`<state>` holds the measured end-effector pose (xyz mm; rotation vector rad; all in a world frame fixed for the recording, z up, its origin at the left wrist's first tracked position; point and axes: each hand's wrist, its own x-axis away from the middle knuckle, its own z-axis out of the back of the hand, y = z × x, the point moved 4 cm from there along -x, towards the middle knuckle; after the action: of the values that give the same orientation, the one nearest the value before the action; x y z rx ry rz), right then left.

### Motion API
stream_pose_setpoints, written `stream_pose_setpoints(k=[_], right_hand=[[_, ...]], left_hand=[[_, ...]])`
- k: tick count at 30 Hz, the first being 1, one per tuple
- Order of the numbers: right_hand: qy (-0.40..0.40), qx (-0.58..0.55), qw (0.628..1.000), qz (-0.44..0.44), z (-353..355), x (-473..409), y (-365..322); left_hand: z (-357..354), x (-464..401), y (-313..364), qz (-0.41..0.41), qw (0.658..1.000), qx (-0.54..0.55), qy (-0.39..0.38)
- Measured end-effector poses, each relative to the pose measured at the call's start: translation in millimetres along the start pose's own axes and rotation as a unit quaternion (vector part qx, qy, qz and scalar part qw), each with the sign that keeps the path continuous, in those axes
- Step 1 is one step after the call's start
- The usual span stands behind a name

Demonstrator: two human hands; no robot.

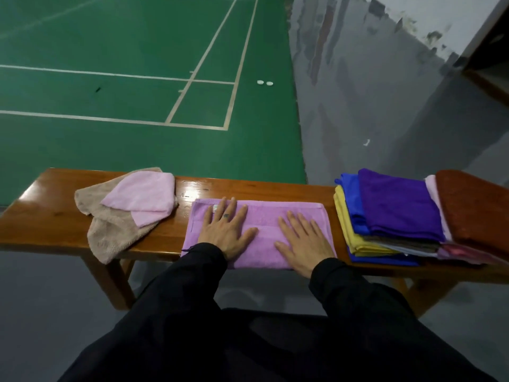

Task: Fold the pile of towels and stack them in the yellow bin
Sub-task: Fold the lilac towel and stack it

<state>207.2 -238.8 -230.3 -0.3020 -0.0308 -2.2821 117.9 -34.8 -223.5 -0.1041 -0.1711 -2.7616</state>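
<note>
Pressing flat, fingers straight, left hand [227, 234] and right hand [304, 244] rest on the purple towel [261, 219].

Bench [41, 213] before me, running left to right. Centre: one folded towel [264, 216] flat on it, near edge overhanging toward me; my left hand [228, 232] and right hand [303, 241] flat on top, side by side. Left of it, apart: two loose towels [121, 213], one upon the other. Right: stack of folded towels [391, 216]. Court floor [110, 147] beyond.
</note>
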Motion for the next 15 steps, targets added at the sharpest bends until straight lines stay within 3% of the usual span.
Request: stream_pose_setpoints(k=[3, 4, 6, 10, 13, 15], right_hand=[[0.015, 0.020, 1.000, 0.000, -4, -2, 13], [0.021, 0.025, 0.999, 0.003, -5, -3, 13], [0.024, 0.021, 0.999, 0.008, -8, -3, 11], [0.055, -0.103, 0.993, -0.002, 5, 1, 8], [0.144, -0.308, 0.940, -0.037, 19, 17, 13], [0.193, -0.381, 0.903, -0.042, 25, 31, 20]], left_hand=[[12, 31, -40, 0.225, 0.963, 0.108, 0.104], [12, 42, -55, 0.299, 0.941, 0.126, 0.094], [13, 57, -72, 0.365, 0.923, 0.116, 0.047], [18, 41, -73, 0.312, 0.936, 0.160, 0.011], [30, 32, -69, 0.266, 0.909, 0.315, 0.062], [37, 30, -73, 0.251, 0.887, 0.377, 0.092]])
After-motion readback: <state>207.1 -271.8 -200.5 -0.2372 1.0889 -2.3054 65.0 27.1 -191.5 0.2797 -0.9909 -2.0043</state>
